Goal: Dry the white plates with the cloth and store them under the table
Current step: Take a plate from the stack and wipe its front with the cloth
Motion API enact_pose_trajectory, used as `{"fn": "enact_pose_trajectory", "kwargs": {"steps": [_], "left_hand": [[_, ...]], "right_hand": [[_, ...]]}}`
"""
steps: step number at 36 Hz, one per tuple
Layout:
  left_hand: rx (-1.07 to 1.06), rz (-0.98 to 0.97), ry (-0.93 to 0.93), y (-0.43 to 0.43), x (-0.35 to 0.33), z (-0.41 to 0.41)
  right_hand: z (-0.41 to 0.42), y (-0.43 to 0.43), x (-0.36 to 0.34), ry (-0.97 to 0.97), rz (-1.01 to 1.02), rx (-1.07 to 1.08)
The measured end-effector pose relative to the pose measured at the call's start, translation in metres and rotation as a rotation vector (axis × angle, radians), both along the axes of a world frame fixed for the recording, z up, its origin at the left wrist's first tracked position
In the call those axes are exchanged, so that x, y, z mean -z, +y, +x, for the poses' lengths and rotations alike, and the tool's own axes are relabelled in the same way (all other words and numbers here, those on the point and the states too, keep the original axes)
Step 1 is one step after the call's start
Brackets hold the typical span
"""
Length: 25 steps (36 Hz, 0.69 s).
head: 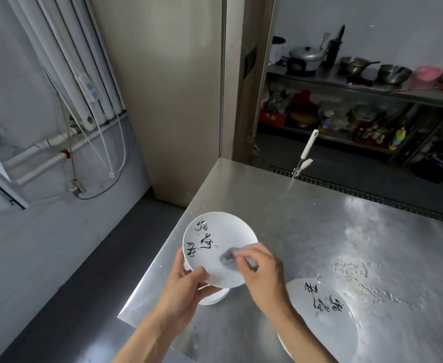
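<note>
The white plate (pixel 216 239) I'm working on is lifted off the table (pixel 320 218), its painted face tilted up at me. It fans out up and away from my left grip (pixel 186 292), whose thumb lies over the near rim with the fingers curled beneath. My right grip (pixel 262 271) pinches a small grey cloth (pixel 228 256) against the face. Most of the face lies left of and beyond that grip, so I judge the wiping must travel that way. Directly below the left grip, a stack of plates (pixel 212 298) is mostly covered and I can't count it. Right of the right grip lies a second plate (pixel 322 318), partly crossed by my forearm. The cloth is blurred, and the space under the table is out of sight.
</note>
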State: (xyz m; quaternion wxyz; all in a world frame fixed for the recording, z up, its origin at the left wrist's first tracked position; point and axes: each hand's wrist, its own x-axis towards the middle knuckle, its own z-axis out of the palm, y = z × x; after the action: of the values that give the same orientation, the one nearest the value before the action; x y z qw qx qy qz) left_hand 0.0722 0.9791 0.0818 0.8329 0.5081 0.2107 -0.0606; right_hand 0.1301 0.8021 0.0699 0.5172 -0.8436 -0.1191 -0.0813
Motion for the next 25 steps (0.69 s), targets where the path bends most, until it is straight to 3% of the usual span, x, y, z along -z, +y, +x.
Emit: {"fn": "enact_pose_trajectory", "kwargs": {"steps": [3,6,9,15,19,25], "left_hand": [[0.029,-0.021,-0.024,0.002,0.0,-0.001],[0.055,-0.071,-0.032,-0.001,0.0,-0.008],[0.061,-0.097,-0.032,0.004,0.0,-0.011],[0.115,-0.013,0.061,0.034,-0.004,-0.005],[0.23,0.019,0.091,0.033,-0.005,-0.007],[0.028,-0.014,0.166,0.021,0.014,-0.002]], "right_hand": [[-0.006,0.0,0.001,-0.028,-0.013,-0.141],[0.011,-0.012,0.003,0.062,0.104,-0.006],[0.007,-0.015,0.007,0.108,0.107,-0.049],[0.007,-0.034,0.001,0.047,0.047,-0.151],[0.017,-0.033,-0.006,-0.011,0.04,-0.087],[-0.014,-0.002,0.001,0.072,-0.032,-0.088]]}}
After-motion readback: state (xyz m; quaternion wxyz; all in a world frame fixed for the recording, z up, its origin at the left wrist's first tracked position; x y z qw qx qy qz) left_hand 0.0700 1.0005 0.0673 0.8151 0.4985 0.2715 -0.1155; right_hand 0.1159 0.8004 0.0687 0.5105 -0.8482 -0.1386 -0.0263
